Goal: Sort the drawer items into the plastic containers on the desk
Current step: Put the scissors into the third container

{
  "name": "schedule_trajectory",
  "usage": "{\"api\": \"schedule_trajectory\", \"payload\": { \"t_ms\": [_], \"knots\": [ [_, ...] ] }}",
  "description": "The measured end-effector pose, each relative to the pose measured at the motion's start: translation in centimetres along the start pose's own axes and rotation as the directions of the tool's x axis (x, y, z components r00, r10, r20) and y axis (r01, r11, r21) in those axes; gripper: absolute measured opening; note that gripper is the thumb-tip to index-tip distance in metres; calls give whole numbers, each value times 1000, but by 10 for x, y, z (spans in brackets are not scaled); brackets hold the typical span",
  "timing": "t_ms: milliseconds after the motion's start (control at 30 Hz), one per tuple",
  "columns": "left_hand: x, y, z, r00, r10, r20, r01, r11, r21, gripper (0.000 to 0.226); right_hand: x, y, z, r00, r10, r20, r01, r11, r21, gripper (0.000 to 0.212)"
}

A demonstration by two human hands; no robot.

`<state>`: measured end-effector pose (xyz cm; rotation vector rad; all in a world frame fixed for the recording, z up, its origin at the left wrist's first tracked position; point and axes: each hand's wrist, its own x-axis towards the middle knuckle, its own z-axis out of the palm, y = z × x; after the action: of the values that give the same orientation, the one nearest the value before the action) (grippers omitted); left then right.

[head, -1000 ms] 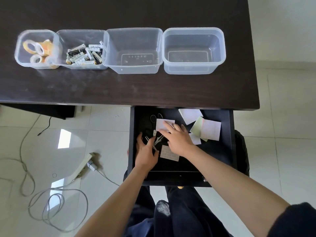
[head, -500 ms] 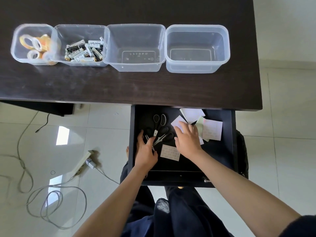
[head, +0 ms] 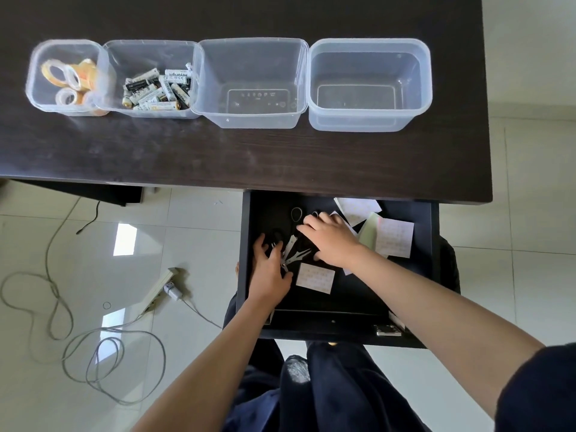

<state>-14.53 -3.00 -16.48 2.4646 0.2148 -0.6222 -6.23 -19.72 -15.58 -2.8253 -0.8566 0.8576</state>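
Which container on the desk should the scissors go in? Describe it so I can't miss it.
Judging by contents: four clear containers line the dark desk. Take the third container from the left, beside the batteries. It is empty with sloped walls; the other empty container ends the row.

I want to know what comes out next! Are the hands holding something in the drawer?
Nothing is lifted. The left hand and right hand rest on the scissors in the drawer; whether fingers have closed on them cannot be told.

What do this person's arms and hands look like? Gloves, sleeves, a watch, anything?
Both hands, the left hand and the right hand, are bare: no gloves, rings or watch visible. The forearms are uncovered too. A dark sleeve covers the right upper arm; the left arm shows no sleeve in view.
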Motion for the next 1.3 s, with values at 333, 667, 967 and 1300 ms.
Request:
{"api": "schedule_trajectory", "payload": {
  "t_ms": [333, 667, 967, 1300],
  "knots": [
    [0, 12, -6, 999, -34, -14, 34, 999, 14, 64, 3, 7, -5, 996, -78, 52, 82, 993, -86, 99],
    [6, 21, -7, 991, -108, -77, 107, 994, -13, 50, 8, 11, -19, 983, -177, 51, 183, 973, -145, 70],
    [9, 20, 0, 986, -161, -48, 159, 986, -46, 48, 6, 20, -26, 979, -196, -60, 189, 976, -111, 45],
    [11, 11, 9, 989, -119, -92, 115, 992, -41, 31, 2, 16, -13, 990, -143, -11, 140, 979, -149, 65]
  ]
}}
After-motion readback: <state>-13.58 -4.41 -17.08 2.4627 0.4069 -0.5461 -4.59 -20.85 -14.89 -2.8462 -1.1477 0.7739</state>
